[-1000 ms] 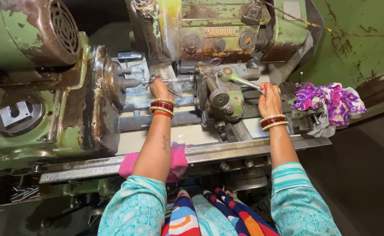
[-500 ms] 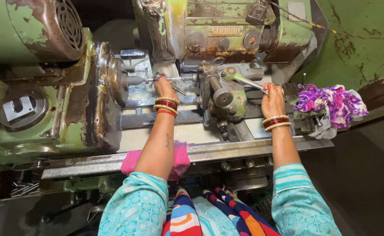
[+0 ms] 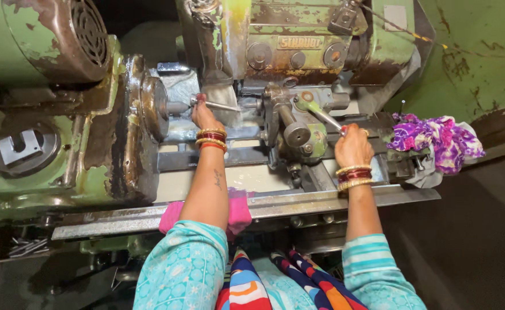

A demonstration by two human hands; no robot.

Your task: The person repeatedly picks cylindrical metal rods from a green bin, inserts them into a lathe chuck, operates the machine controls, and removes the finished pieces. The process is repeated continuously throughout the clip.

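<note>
I stand at a worn green metal-working machine [image 3: 298, 40]. My left hand [image 3: 203, 115] reaches in beside the round chuck [image 3: 152, 106] and pinches a thin metal rod [image 3: 221, 106] that lies between the chuck and the tailstock block [image 3: 290, 123]. My right hand [image 3: 353, 146] is closed around the end of the slanted green-hubbed lever [image 3: 321, 115] on that block. Red and gold bangles sit on both wrists.
A purple and white patterned cloth [image 3: 436, 140] lies bunched at the right end of the machine bed. A pink cloth [image 3: 238, 212] hangs over the front rail [image 3: 298, 201] under my left forearm. A motor housing [image 3: 63, 37] sits at top left. Loose metal pins [image 3: 25, 247] lie low at the left.
My left hand has moved left and further in, toward the chuck, and now holds the thin rod. My right hand stays on the lever.
</note>
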